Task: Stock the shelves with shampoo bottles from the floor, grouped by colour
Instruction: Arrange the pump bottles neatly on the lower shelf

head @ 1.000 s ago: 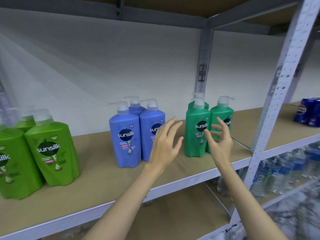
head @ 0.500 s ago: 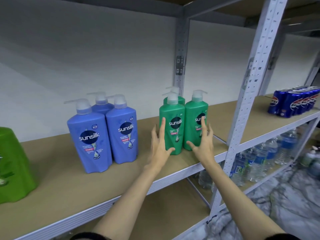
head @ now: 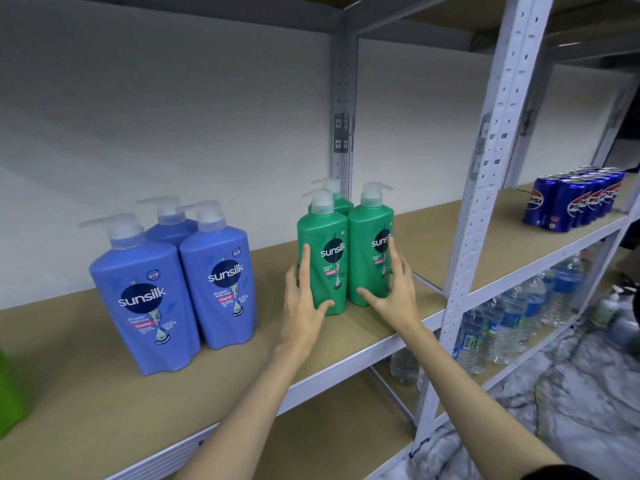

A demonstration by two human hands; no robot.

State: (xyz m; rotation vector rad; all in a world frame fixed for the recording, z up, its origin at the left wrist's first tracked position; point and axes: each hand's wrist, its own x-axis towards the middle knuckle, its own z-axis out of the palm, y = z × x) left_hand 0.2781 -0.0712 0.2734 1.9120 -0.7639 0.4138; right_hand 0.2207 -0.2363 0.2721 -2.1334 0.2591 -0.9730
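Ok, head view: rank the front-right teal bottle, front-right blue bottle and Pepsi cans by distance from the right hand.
1. Front-right teal bottle: touched by the right hand.
2. Front-right blue bottle: leftward, beyond the left hand.
3. Pepsi cans: far right, next bay.

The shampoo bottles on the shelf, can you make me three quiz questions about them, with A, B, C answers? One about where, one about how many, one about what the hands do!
1. Where do the cola cans stand?
A. on the floor
B. right of the teal green bottles, past the post
C. between the blue bottles

2. How many blue bottles show?
A. three
B. one
C. six

3. What are the hands doing?
A. hanging away from the shelf
B. lifting a blue bottle
C. pressing the teal green bottles' outer sides

Answers: 1 B, they sit in the next bay. 2 A, two in front, one behind. 3 C, left hand and right hand flank the pair, fingers open.
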